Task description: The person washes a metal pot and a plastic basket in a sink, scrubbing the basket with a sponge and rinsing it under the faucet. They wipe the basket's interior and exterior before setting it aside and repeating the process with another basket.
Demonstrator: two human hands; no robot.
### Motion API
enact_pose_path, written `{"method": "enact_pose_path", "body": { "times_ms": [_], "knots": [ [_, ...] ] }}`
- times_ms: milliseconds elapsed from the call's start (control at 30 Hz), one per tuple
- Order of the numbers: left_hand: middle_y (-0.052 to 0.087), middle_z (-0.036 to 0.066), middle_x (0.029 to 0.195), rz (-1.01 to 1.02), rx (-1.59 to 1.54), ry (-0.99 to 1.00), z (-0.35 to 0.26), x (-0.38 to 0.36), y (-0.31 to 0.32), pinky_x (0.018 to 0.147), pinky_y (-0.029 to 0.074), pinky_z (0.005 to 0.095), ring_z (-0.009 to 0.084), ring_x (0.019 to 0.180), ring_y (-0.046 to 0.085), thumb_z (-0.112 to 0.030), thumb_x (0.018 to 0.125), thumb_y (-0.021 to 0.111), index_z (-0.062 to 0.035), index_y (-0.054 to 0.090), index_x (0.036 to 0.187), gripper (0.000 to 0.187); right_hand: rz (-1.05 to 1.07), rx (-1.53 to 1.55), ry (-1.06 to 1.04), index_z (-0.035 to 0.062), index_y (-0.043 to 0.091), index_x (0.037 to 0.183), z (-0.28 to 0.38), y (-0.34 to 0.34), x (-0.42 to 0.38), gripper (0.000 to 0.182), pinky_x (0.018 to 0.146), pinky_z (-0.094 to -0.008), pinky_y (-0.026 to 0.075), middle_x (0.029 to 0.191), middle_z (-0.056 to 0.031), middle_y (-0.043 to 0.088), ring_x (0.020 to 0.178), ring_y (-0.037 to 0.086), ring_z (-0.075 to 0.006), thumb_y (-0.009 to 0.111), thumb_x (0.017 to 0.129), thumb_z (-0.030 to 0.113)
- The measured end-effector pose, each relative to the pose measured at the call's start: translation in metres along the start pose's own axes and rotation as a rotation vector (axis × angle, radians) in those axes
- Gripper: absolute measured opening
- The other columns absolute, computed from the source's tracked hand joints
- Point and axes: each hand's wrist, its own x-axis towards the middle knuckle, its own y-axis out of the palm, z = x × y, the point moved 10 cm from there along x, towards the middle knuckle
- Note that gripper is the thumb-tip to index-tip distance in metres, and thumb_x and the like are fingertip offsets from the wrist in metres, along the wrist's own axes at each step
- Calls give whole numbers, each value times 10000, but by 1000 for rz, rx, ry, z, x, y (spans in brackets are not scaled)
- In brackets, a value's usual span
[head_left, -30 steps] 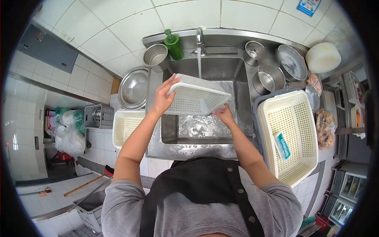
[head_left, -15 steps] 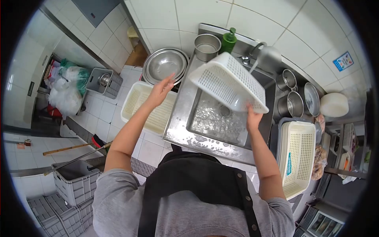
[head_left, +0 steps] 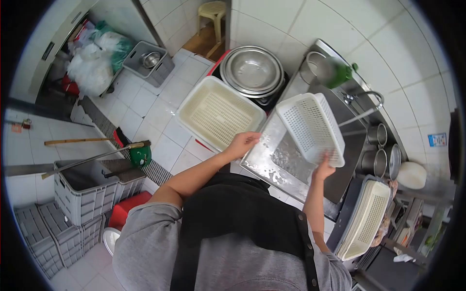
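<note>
My right hand (head_left: 324,169) grips the near end of a white plastic basket (head_left: 310,127) full of small holes. The basket is tilted over the stainless steel sink (head_left: 259,162), hiding part of the basin. By the sink's left front corner, my left hand (head_left: 241,146) is empty, its fingers loosely bent and a little apart. Beyond that hand sits a larger cream perforated basket (head_left: 222,107). A curved faucet (head_left: 374,96) rises behind the held basket, with what looks like a stream of water running from its tip toward the basket.
Stacked steel bowls (head_left: 253,70) stand behind the cream basket. A blurred green bottle (head_left: 341,73) and a steel pot (head_left: 313,65) are at the sink's back. Pots (head_left: 374,162) and nested baskets (head_left: 366,220) line the right side. Grey crates (head_left: 85,199) and a broom (head_left: 97,160) are at left.
The view has turned left. My right hand still holds the white basket, now tipped at a different angle. My left hand has come down and nearer, its fingers more bent.
</note>
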Motion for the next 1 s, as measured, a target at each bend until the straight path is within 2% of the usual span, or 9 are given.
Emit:
{"method": "enact_pose_path", "body": {
  "times_ms": [200,333,367,533,633,733,833,933,1000],
  "knots": [
    [600,141,1252,-32,-181,45,-8,-5,-49,932,502,348,198,1120,594,-75,920,622,-27,335,1470,622,232,-99,27,-57,657,1107,82,137,-58,257,748,-318,540,1019,-118,699,860,666,-188,670,863,21],
    [586,146,1227,-551,-470,-124,18,-11,-114,853,544,473,287,1134,597,-160,932,589,-72,436,1370,472,711,-431,259,-6,707,876,26,235,-134,301,648,-344,521,730,-71,691,654,646,-171,727,832,290],
    [608,114,1136,-601,-532,-51,14,-9,-130,749,564,413,255,997,644,-114,876,615,-57,500,1228,375,996,-492,253,-19,692,1021,33,259,-163,409,753,-367,537,905,-143,713,804,682,-212,738,827,338],
    [617,136,1124,-863,-528,-218,108,-30,-217,679,577,426,283,966,658,-17,836,541,13,523,1182,348,1328,-516,-4,53,546,1341,55,244,-199,590,1023,-391,438,1356,-244,522,1206,547,-341,700,864,365],
    [603,158,1136,-988,-383,-466,149,-66,-229,657,597,440,292,929,652,-5,836,532,32,492,1204,372,959,-617,-144,75,576,1316,45,165,-129,527,1077,-409,380,1349,-241,525,1256,491,-382,697,867,322],
    [590,200,1128,-706,-506,-415,180,-45,-213,694,597,496,337,944,648,-104,890,613,35,456,1242,410,283,-803,-408,71,584,1280,103,27,-51,485,1114,-456,320,1417,-233,450,1323,405,-411,702,833,216],
    [589,261,1146,-335,-417,-692,161,-42,-167,742,595,492,374,1002,645,-312,939,630,53,443,1270,528,-356,-1028,-564,64,581,1250,219,-104,-36,474,1106,-540,300,1436,-222,423,1343,372,-419,697,801,159],
    [574,331,1191,138,-225,-1082,154,-46,-116,808,583,460,402,1046,640,-471,951,565,78,397,1320,682,-750,-1367,-448,85,556,1286,245,-215,-31,522,1077,-632,273,1407,-204,457,1329,387,-389,721,809,216],
    [545,372,1241,386,81,-1108,148,-39,-105,860,564,416,411,1046,645,-469,977,512,99,330,1366,712,-624,-1496,207,122,483,1371,203,-296,-16,639,1038,-718,236,1418,-183,453,1329,393,-378,736,819,321]
  ]
}}
